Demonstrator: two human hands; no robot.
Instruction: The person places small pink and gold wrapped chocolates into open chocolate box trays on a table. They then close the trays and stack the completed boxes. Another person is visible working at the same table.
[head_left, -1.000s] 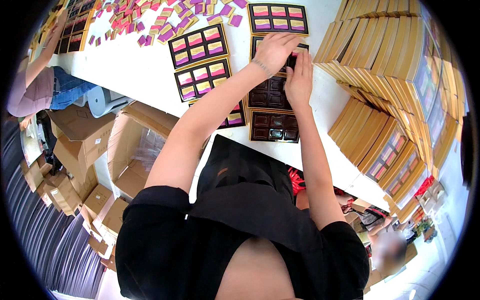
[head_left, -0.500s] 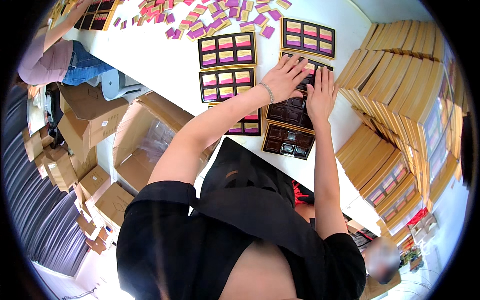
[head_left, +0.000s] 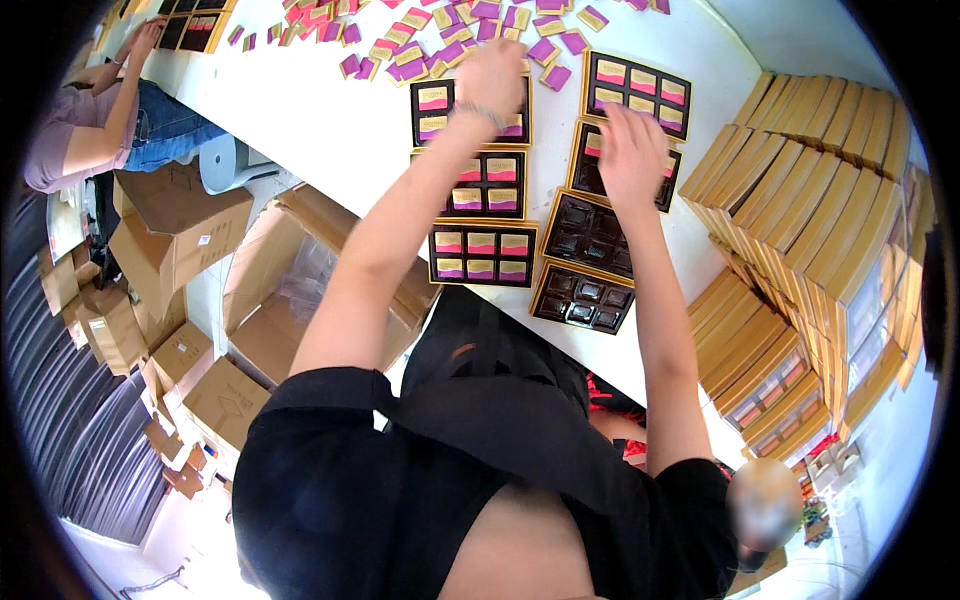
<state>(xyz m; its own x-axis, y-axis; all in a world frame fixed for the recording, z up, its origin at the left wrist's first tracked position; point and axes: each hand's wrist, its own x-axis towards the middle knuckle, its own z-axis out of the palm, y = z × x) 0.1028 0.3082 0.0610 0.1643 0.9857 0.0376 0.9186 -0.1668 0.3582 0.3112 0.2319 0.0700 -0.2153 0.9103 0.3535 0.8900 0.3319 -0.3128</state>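
On the white table [head_left: 350,130] lie several gold-rimmed trays. Three of them [head_left: 487,183] [head_left: 483,254] [head_left: 638,92] hold pink, purple and gold packets. Two dark trays [head_left: 590,235] [head_left: 583,297] hold no coloured packets. My left hand [head_left: 492,78] reaches far up over a partly filled tray [head_left: 435,110], at the edge of the loose packets [head_left: 440,40]; it is blurred and its fingers curl away from view. My right hand [head_left: 628,150] hovers with fingers spread over another dark tray [head_left: 588,172], holding nothing.
Stacks of flat gold boxes [head_left: 800,200] line the table's right side. Cardboard boxes [head_left: 180,225] crowd the floor on the left beside a white roll [head_left: 225,160]. Another person [head_left: 100,120] works at the far left end of the table.
Both hands have left the dark tray they pressed on. My left hand has stretched farther toward the loose packets, and my right hand has lifted with its fingers spread.
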